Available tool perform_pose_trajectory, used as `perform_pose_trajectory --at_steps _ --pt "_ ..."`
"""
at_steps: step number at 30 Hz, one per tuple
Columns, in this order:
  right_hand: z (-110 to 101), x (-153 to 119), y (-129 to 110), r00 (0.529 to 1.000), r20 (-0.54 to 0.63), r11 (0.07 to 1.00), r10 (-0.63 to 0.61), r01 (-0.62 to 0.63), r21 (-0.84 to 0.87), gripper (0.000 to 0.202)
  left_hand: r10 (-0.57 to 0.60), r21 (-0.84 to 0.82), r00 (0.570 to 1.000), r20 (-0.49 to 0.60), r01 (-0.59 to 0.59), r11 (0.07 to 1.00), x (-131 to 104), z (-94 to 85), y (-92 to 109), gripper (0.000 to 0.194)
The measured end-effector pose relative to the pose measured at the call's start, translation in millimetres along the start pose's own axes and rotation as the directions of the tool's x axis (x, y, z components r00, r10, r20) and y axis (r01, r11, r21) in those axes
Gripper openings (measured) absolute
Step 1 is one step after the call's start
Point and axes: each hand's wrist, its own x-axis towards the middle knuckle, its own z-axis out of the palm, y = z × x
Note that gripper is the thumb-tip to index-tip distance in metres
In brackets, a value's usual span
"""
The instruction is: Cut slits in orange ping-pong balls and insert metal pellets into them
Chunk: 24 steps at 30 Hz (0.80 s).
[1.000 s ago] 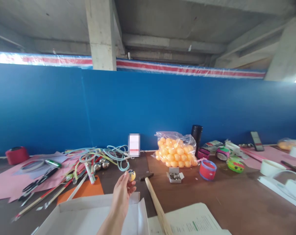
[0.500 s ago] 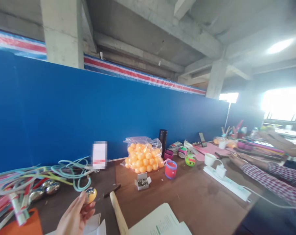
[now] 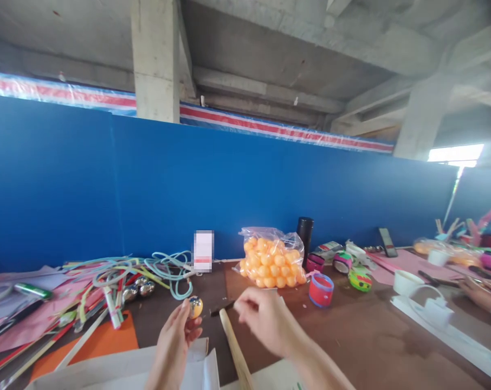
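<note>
In my left hand [image 3: 175,338], at the lower middle, is a small ball [image 3: 195,307], shiny silver on one side and orange-yellow on the other, pinched between thumb and fingers. My right hand [image 3: 265,319] hangs over the table to its right, fingers bent together; whether they hold anything is too small to make out. Between the hands lie a wooden stick [image 3: 234,346] and a dark thin tool [image 3: 221,308]. Behind my right hand stands a clear bag of orange balls [image 3: 272,262].
Tangled cords [image 3: 174,271], shiny metal balls [image 3: 147,288] and orange sheet [image 3: 115,338] lie left. A red-blue cup [image 3: 321,291], black bottle [image 3: 305,235], white cup [image 3: 407,283] and power strip [image 3: 452,338] stand right. Another person's hand [image 3: 483,292] shows at the right edge.
The view has turned left. My right hand has come in over the table and now hides the small box of metal pieces. My left hand still holds the ball.
</note>
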Motion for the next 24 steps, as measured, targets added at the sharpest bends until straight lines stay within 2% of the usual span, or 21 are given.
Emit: perform_pose_trajectory --at_steps 3,5,10,16,24 --pt "-14 31 24 0.990 -0.135 0.997 0.047 -0.055 -0.052 0.028 -0.004 0.008 1.000 0.012 0.004 1.000 0 0.7 -1 0.033" --pt "-16 41 44 0.972 -0.220 0.991 0.081 -0.101 -0.084 0.030 0.003 0.006 1.000 0.027 -0.003 1.000 -1 0.2 -3 0.033" --pt "-10 36 78 0.929 -0.328 0.949 0.172 -0.246 -0.198 0.027 -0.002 0.032 0.999 0.040 0.001 0.999 -8 0.6 -5 0.034" --pt "-10 32 87 0.917 -0.290 0.868 0.272 -0.364 -0.337 0.022 -0.017 0.027 0.998 0.055 0.016 0.999 -13 4.7 -2 0.034" --pt "-6 36 91 0.939 -0.215 0.845 0.267 -0.335 -0.417 0.024 -0.011 0.036 0.996 0.083 0.008 0.999 -9 3.0 -8 0.039"
